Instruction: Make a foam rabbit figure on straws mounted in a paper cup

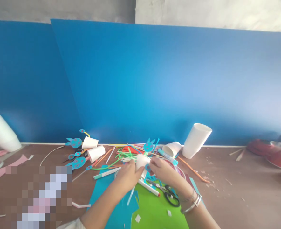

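My left hand [128, 175] holds a white paper cup [141, 161] low over the middle of the table. A blue rabbit-shaped paper head [148, 146] with small marks stands above the cup. At the cup's right side, my right hand [160, 170] has its fingers bent together by a small round blue paper piece [147, 167]. Part of that piece is hidden by the fingers. Just below my hands lie a white marker [149, 187] with a red end and black-handled scissors [171, 195].
Two cups with blue rabbit heads [96, 154] lie at the left. Straws [109, 156] spread behind my hands. Blue [118, 211] and green paper [154, 211] lie in front. A white paper roll [196, 140] stands at the right, before a blue panel [131, 79].
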A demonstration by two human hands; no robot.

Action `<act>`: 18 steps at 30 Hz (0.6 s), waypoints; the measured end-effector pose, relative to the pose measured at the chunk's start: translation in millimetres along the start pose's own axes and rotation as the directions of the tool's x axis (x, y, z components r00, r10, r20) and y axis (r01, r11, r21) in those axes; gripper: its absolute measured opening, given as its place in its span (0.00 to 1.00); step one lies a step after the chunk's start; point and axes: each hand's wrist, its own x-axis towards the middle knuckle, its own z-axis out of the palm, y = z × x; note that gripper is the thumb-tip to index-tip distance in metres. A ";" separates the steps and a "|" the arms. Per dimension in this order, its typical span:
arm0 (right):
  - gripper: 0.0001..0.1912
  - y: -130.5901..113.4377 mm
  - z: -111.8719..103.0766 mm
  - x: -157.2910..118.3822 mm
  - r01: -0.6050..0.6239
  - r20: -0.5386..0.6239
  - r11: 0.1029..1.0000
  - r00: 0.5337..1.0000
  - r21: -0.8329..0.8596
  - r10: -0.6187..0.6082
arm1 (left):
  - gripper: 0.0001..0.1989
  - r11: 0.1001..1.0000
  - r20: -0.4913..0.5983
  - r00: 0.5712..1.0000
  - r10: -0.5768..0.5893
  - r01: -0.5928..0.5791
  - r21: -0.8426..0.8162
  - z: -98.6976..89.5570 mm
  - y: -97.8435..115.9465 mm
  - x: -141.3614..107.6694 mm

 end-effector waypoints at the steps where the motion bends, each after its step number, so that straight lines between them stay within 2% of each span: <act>1: 0.13 -0.8 -2.5 0.7 -0.034 0.056 0.999 0.998 0.026 0.033 | 0.12 1.000 0.010 1.000 -0.006 0.006 0.001 -0.8 0.2 1.5; 3: 0.12 -2.4 -7.3 1.8 -0.112 0.135 0.990 0.986 0.087 0.100 | 0.12 1.000 0.021 1.000 -0.009 0.009 -0.010 -2.8 0.4 3.0; 8: 0.10 -2.9 -13.1 1.8 -0.183 0.169 0.959 0.974 0.218 0.147 | 0.15 0.998 -0.041 0.997 0.062 -0.062 0.013 -4.1 -2.6 6.7; 13: 0.07 -4.6 -24.2 1.8 -0.288 0.209 0.908 0.950 0.304 0.231 | 0.18 0.995 -0.061 0.998 -0.001 -0.005 -0.098 -1.4 -4.5 14.2; 15: 0.06 -6.9 -34.1 2.1 -0.347 0.183 0.855 0.937 0.386 0.298 | 0.22 0.991 -0.049 0.999 0.011 -0.018 -0.135 -3.3 -2.2 13.4; 18: 0.09 -8.8 -49.2 2.8 -0.358 0.090 0.795 0.928 0.490 0.363 | 0.38 0.981 -0.030 0.996 0.085 -0.088 -0.171 -9.4 3.5 7.4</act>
